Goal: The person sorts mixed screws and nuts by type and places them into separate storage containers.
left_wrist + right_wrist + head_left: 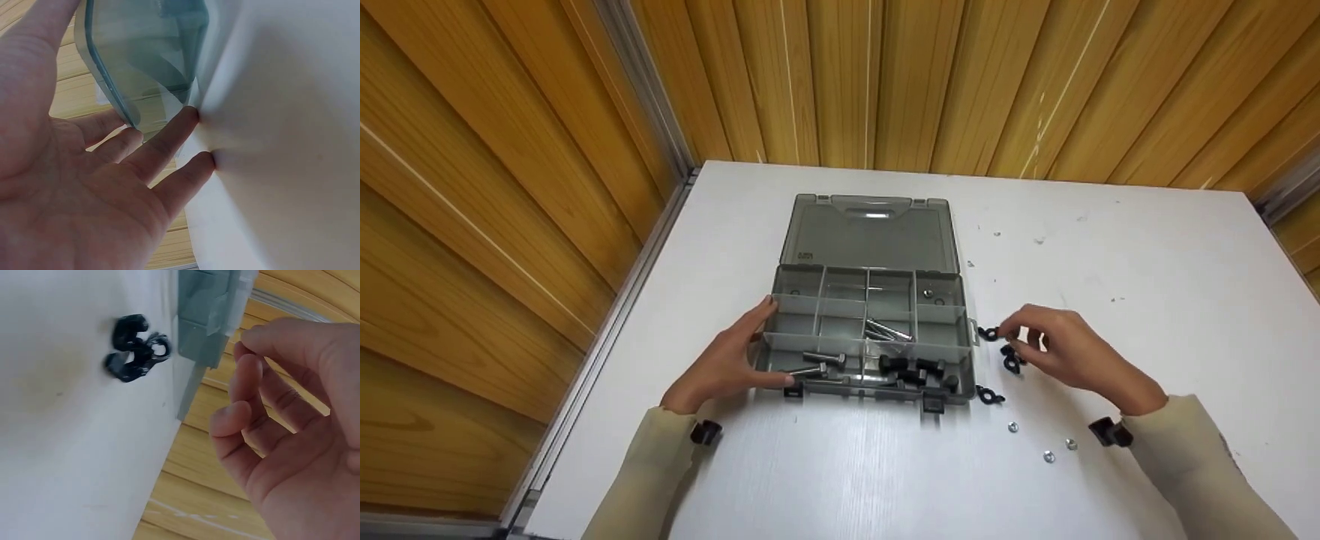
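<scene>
Spotter: Where are the hands, from your end of the link?

Me: Well apart. Left hand [724, 367] spread at the left end of the grey organiser box [855, 388], fingers nearly straight along its side, thumb by the front rim. Right hand [1065, 349] off the box's right end, fingers bent, thumb and index tips low among the black wing nuts [1012, 366]. I cannot tell whether anything sits between those tips.

Spotter: Parts?

Me: Wing nuts on the bench [847, 480], near the box's right wall. Silver nuts [1049, 457] loose, closer to the person. Inside the box, front row: silver bolts [825, 358] left, black pieces [913, 376] right. Lid [877, 236] laid open at the back.

Spotter: Your worries?

Me: Crowding first. A shallow pinch could drop one wing nut or shove its neighbour against the wall. Next, the box: I judge it light, so a knock from the right could slide it if the left hand only rests there.

Spotter: And the silver nuts?

Me: Exposed. If the right sleeve [1181, 442] swings low, it could scatter them.
</scene>
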Demonstrator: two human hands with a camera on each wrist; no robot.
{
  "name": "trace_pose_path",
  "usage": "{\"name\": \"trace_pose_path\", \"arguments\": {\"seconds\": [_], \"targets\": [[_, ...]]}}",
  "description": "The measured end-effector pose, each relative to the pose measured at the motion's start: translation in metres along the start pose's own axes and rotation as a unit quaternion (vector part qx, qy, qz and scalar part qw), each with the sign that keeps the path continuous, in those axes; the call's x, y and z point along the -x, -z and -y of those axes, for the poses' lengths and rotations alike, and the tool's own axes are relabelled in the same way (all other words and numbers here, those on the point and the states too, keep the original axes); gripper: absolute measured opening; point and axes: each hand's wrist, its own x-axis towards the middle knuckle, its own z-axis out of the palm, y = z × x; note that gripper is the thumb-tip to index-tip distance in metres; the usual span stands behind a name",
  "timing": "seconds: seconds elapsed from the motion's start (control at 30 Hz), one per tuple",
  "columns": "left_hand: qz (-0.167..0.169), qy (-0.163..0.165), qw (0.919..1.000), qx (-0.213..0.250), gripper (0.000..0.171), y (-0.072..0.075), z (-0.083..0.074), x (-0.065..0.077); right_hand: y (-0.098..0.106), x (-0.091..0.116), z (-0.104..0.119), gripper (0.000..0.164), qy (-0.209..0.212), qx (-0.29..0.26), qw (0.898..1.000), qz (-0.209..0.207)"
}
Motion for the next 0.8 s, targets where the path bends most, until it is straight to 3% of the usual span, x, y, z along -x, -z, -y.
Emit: {"name": "trace_pose_path", "arguments": {"seconds": [0.3,0.5,0.63,0.8], "targets": [[0.002,0.004,1.0,0.003,0.126,0.0,0.0,0.0,-0.007,-0.044,0.004,0.027,0.026,0.027,0.999,-0.023],[0.005,0.001,0.9999,0.011,0.126,0.001,-0.001,0.001,-0.011,-0.06,0.005,0.026,-0.012,0.029,0.999,0.029],[0.004,-0.001,0.9999,0.016,0.125,0.001,0.0,0.001,-0.014,-0.064,0.005,0.033,-0.042,0.029,0.997,0.062],[0.007,0.004,0.9998,0.018,0.126,0.002,0.0,0.001,-0.017,-0.065,0.004,0.049,-0.055,0.025,0.996,0.068]]}}
